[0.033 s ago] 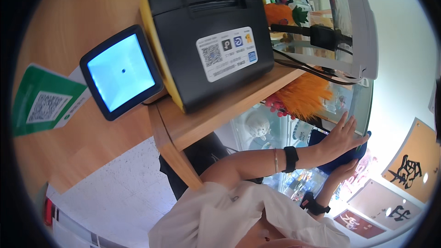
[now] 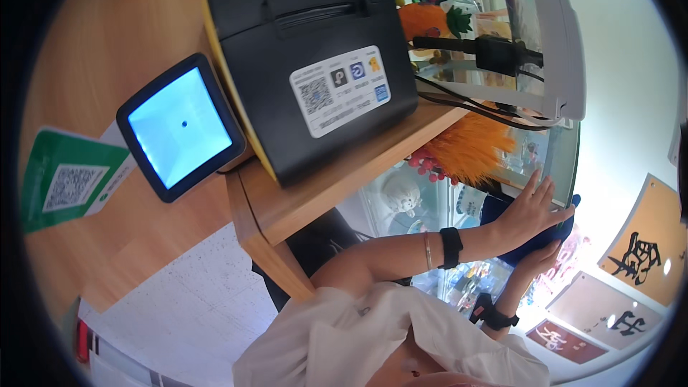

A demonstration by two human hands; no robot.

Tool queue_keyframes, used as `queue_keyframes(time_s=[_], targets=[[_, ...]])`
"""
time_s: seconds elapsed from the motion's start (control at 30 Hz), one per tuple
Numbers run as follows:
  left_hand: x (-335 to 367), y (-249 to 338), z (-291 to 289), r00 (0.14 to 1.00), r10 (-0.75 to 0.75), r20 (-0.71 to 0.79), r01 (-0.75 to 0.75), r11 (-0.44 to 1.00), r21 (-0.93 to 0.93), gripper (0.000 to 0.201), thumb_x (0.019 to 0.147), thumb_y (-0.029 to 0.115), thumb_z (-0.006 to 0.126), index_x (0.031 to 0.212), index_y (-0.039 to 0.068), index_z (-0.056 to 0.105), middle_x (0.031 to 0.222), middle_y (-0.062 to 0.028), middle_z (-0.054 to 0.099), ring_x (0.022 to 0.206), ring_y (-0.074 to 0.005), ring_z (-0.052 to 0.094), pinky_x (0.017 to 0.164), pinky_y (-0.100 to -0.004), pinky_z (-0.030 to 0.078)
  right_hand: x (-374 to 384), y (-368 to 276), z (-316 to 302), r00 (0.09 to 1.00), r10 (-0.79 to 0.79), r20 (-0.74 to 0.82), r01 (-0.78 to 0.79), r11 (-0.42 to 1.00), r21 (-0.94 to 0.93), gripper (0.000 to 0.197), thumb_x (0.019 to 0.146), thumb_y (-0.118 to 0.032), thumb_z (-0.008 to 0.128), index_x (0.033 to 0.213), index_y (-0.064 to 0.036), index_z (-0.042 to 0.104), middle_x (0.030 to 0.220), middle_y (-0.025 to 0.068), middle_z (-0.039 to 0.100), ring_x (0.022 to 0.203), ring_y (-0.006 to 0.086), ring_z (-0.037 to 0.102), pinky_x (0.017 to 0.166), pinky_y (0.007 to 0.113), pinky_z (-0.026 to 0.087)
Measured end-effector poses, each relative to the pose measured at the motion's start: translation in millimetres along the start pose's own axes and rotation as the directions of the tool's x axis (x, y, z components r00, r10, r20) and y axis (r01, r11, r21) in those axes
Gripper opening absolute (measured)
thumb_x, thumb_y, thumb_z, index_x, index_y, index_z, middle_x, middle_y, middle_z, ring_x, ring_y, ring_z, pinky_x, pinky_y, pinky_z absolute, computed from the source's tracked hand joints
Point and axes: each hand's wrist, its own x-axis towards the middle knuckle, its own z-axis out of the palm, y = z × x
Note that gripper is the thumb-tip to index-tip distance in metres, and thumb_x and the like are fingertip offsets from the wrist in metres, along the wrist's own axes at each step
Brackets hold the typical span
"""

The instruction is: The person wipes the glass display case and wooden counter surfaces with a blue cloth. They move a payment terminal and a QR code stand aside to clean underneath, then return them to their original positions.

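Note:
A dark blue cloth (image 2: 494,209) lies bunched against the upper glass edge of a display cabinet (image 2: 566,161), to the right. On top of it rests my left hand (image 2: 532,213), fingers stretched toward the glass and thumb apart. Just below, my right hand (image 2: 536,261) is at the cloth's lower side with its fingers pressed together on it; the fingertips are partly hidden. Black bands circle both wrists, and a thin bracelet sits on the left forearm. Close above the left hand hangs an orange feathery tuft (image 2: 480,147) with red berries (image 2: 428,166).
A black printer (image 2: 308,64) stands on a wooden counter (image 2: 351,161), beside a lit square screen (image 2: 183,125) and a green code card (image 2: 61,179). Black cables (image 2: 473,106) run toward a white-framed glass case (image 2: 566,43). Lettered sheets (image 2: 641,244) hang on the right wall.
The view has shifted slightly, so the printer, screen and card sit a little further left and mostly lower. My hands stay on the cloth in nearly the same pose.

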Motion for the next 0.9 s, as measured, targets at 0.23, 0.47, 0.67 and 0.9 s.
queue_keyframes(time_s=[0.23, 0.47, 0.67, 0.9], targets=[[-3, 1, -3, 0.999, -0.016, 0.029, 0.015, 1.0, 0.015, 0.054, 0.095, 0.024, 0.051, 0.144, 0.026, 0.03, 0.13, -0.0245, 0.053, 0.13, -0.0406, 0.044, 0.114, -0.0601, 0.017, 21, -39, 11, 0.999, -0.04, 0.031, 0.036, 0.993, 0.115, 0.041, 0.102, -0.026, 0.039, 0.118, 0.0035, 0.062, 0.099, 0.0192, 0.069, 0.087, 0.0296, 0.067, 0.075, 0.038, 0.051], [-4, 1, -4, 0.999, -0.046, 0.023, 0.048, 0.994, -0.094, 0.062, 0.096, 0.026, 0.048, 0.152, 0.029, 0.023, 0.137, -0.023, 0.047, 0.134, -0.0422, 0.039, 0.113, -0.0614, 0.016, 22, -38, 19, 0.992, -0.113, 0.06, 0.105, 0.987, 0.124, 0.039, 0.102, -0.025, 0.041, 0.121, 0.0025, 0.061, 0.101, 0.0173, 0.07, 0.086, 0.0277, 0.067, 0.073, 0.036, 0.052], [-6, 2, -7, 0.998, -0.052, 0.043, 0.057, 0.992, -0.113, 0.06, 0.097, 0.028, 0.046, 0.153, 0.028, 0.023, 0.142, -0.0226, 0.043, 0.135, -0.0421, 0.037, 0.113, -0.0623, 0.016, 19, -31, 20, 0.992, -0.1, 0.072, 0.093, 0.991, 0.096, 0.039, 0.101, -0.025, 0.042, 0.122, 0.0022, 0.061, 0.102, 0.0165, 0.07, 0.086, 0.0271, 0.068, 0.072, 0.035, 0.052], [-9, 7, -12, 0.99, -0.128, 0.063, 0.137, 0.978, -0.155, 0.059, 0.096, 0.028, 0.046, 0.152, 0.027, 0.026, 0.145, -0.021, 0.04, 0.136, -0.0391, 0.037, 0.113, -0.0597, 0.017, 18, -30, 19, 0.992, -0.097, 0.075, 0.093, 0.994, 0.059, 0.039, 0.101, -0.025, 0.043, 0.123, 0.0019, 0.061, 0.103, 0.0155, 0.07, 0.086, 0.0263, 0.068, 0.071, 0.034, 0.052]])
